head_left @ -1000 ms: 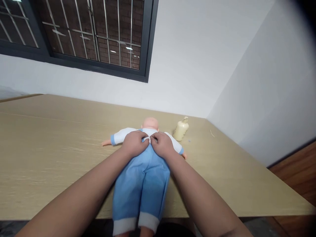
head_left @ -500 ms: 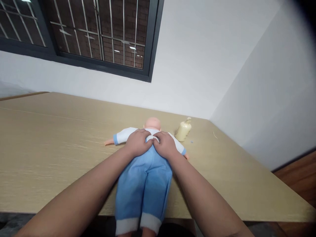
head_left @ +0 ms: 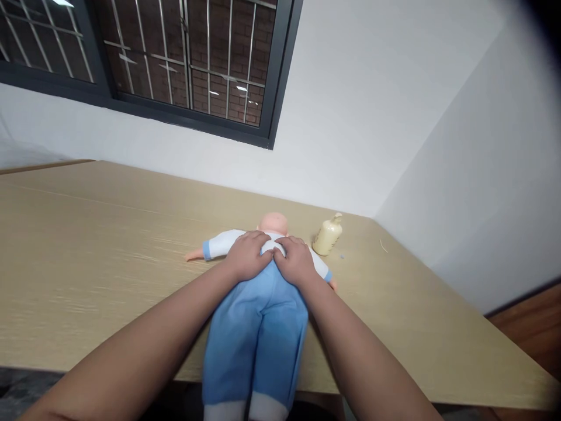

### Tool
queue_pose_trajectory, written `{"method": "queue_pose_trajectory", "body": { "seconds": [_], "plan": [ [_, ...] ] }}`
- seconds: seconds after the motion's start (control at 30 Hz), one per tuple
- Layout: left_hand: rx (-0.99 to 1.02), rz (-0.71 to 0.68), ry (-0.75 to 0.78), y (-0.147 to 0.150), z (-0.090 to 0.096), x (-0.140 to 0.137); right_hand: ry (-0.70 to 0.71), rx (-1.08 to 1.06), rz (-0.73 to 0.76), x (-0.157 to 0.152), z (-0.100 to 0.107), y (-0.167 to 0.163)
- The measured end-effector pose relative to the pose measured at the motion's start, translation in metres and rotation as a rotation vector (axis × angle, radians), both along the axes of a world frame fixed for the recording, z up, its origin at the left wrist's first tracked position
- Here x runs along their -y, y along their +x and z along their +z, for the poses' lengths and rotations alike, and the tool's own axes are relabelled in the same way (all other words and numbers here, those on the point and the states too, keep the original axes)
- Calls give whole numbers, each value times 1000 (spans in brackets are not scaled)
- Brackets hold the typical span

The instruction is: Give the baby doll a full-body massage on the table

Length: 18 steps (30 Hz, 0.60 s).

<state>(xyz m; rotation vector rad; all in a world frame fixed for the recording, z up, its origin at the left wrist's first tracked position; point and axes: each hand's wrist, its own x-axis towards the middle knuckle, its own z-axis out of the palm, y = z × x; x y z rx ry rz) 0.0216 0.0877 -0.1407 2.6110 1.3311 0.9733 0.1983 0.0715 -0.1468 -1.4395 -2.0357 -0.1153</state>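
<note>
A baby doll in blue trousers and a white top with blue cuffs lies on the table, its bald head toward the wall and its legs toward me. The back of its head is up, so it seems to be face down. My left hand rests flat on the left of its upper back, fingers stretched forward. On the other side lies my right hand, also open and flat. Both thumbs meet or nearly meet at the middle. The doll's arms spread out to either side, and its feet are out of view.
A cream pump bottle stands right of the doll's head on the wooden table. Beside it lie a tiny blue scrap and a thin pale strand. A white wall and a dark-framed barred window border the far side.
The view has tilted and shifted slightly. Both hands stay on the doll's back, with their fingers a little more stretched along it. The bottle has not moved on the table.
</note>
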Motion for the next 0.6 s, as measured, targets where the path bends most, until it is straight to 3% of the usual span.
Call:
{"method": "queue_pose_trajectory", "body": {
  "seconds": [0.1, 0.3, 0.6],
  "plan": [
    [-7, 7, -27, 0, 1, -2, -36, 16, 8, -2, 0, 1],
    [24, 12, -19, 0, -7, -3, 24, -3, -25, -3, -10, 2],
    [-3, 17, -109, -2, -2, -9, -95, -1, -104, -3, -3, 1]
  ]
}}
